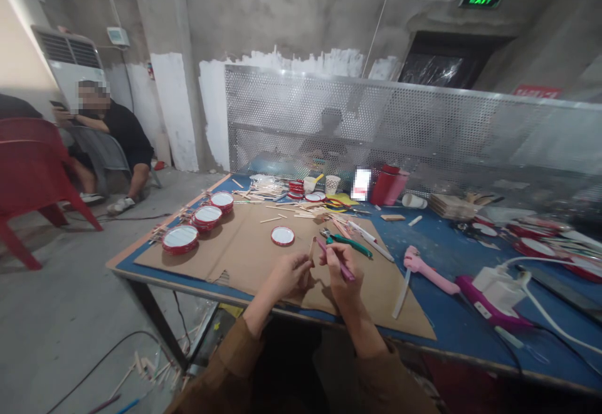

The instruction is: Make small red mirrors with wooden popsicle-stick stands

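Head view: left hand (pixel 288 277) pinches a wooden stick (pixel 310 252), right hand (pixel 341 273) pinches a pink-handled tool (pixel 339 261), both over the cardboard sheet (pixel 244 244); green-handled pliers (pixel 347 244) lie on it, within easy reach.

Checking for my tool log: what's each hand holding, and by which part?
The right hand grips a magenta tool around its middle. The left hand holds a thin wooden stick, by which part is hard to tell.

Brown sleeves (pixel 221 370) end mid-forearm, above a bare left hand (pixel 289 276) and right hand (pixel 341 273).

Blue workbench (pixel 442 238), cardboard sheet (pixel 244 238), scattered wooden sticks (pixel 301 212)
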### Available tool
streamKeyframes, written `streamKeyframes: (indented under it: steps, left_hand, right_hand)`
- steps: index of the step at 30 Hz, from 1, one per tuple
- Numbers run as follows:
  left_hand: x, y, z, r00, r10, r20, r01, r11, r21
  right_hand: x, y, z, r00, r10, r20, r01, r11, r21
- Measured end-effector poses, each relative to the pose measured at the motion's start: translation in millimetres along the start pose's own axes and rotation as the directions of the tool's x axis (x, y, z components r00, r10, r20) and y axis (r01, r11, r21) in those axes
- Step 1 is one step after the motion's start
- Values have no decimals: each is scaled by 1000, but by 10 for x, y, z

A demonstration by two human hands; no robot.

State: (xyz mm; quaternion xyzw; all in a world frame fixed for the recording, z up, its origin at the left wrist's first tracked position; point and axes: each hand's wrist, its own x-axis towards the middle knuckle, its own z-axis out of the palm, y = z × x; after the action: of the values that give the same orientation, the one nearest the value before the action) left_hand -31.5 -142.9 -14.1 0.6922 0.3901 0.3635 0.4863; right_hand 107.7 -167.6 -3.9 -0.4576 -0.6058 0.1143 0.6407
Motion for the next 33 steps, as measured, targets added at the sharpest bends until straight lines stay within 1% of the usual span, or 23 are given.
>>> streamKeyframes:
  steps: [3,6,8,12,17,22,28,33]
  left_hand:
    - [3,-10,0,1000,8,-13,-8,1000,25]
    - [10,-15,1,999,24,-41,-22,999,49]
    - [9,-7,3,999,28,-41,-26,999,44]
    - [-11,39,-1,1000,21,-2,-21,1000,5]
    - [-24,78,-8,1000,-12,-3,12,1000,18]
    - [-10,41,-6,999,-38,-14,38,999,13]
    - [21,-27,-14,998,-52,-21,52,998,29]
    - [26,-43,-18,999,-21,-43,23,999,46]
  right_hand:
    - [3,-24,0,1000,-1,-17,1,1000,14]
    - [7,-47,-2,997,-2,-73,5,1000,29]
    - [9,-41,-2,996,-1,-89,3,1000,23]
    - [14,21,-1,997,-4,-80,1,999,-45]
    - [31,58,2,997,29,-69,-36,994,-101]
    - [48,62,6,994,60,-91,-68,993,-93]
    - [57,75,15,993,72,-97,-79,995,-64]
    - [70,55,13,993,86,-83,-91,994,-66]
